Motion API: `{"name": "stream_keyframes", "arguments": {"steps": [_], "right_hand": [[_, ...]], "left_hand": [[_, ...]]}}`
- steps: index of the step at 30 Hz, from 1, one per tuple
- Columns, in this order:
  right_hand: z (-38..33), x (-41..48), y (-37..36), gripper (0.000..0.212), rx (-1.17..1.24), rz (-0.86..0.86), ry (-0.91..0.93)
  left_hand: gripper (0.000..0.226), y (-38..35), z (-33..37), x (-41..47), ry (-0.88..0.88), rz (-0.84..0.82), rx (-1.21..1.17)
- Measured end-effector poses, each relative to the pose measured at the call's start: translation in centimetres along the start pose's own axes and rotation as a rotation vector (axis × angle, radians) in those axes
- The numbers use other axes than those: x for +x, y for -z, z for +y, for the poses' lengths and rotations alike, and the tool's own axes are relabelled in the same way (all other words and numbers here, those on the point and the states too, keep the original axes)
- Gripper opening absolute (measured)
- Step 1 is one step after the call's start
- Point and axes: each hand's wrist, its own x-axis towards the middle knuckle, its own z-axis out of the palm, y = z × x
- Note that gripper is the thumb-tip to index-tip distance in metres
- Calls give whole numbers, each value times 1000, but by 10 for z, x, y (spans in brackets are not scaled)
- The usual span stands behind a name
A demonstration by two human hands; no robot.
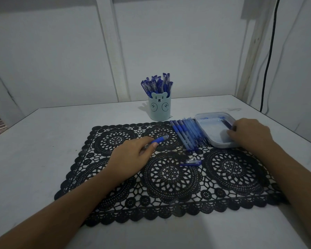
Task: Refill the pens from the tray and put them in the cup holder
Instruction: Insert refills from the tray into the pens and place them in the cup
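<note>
My left hand (133,155) grips a clear pen barrel with a blue grip (159,140) over the black lace mat. My right hand (250,133) reaches into the clear plastic tray (201,117), its fingers curled at a dark blue pen (227,123) lying there; whether they hold it I cannot tell. A pen cap (191,162) lies loose on the mat. A row of several blue refills and pen parts (187,135) lies left of the tray. The light blue bear cup holder (159,108) stands behind, packed with several capped blue pens (157,84).
The black lace mat (169,177) covers the middle of the white table (34,150). The table's far edge meets a white wall, and a black cable (269,54) hangs at the right.
</note>
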Motion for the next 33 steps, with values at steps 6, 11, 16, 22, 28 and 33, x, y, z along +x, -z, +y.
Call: {"name": "stream_keyframes", "arguments": {"steps": [6,11,16,22,28,33], "right_hand": [[-1,4,-5,24,-19,-28,-21],[1,8,-5,32,40,-91,-45],[1,10,-5,27,79,-126,-47],[-1,12,-4,20,110,-165,-48],[0,17,-7,23,143,-217,-27],[-2,17,-9,25,129,-240,-62]], "left_hand": [[28,-1,-1,0,-13,8,10],[28,-1,0,0,-14,10,20],[29,-1,0,-1,-13,10,7],[28,0,1,-1,-10,8,16],[28,0,2,-1,-9,-4,28],[29,0,2,0,-1,-10,37]]}}
